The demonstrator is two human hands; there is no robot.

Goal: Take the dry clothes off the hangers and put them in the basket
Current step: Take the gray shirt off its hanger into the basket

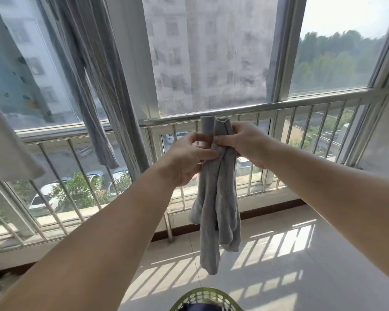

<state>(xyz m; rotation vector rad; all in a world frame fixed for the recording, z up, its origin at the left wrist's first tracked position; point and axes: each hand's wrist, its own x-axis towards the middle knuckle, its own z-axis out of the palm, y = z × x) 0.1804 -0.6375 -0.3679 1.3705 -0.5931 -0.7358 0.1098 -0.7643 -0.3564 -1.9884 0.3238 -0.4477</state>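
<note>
A pair of grey socks [216, 205] hangs down in front of me at chest height. My left hand [186, 160] pinches them near their cuffs from the left, and my right hand [245, 142] grips the cuffs from the right. Directly below, at the bottom edge of the view, is the green lattice basket [206, 297] with something dark blue inside. Grey trousers [94, 90] still hang at the upper left, beside a pale patterned garment [14, 63] and a white cloth [7, 149]. No hanger is visible.
A metal railing [279, 106] with vertical bars runs across in front of large windows. White floor tiles [279, 265] with sun stripes lie to the right of the basket. A vertical window post [130, 63] stands behind the trousers.
</note>
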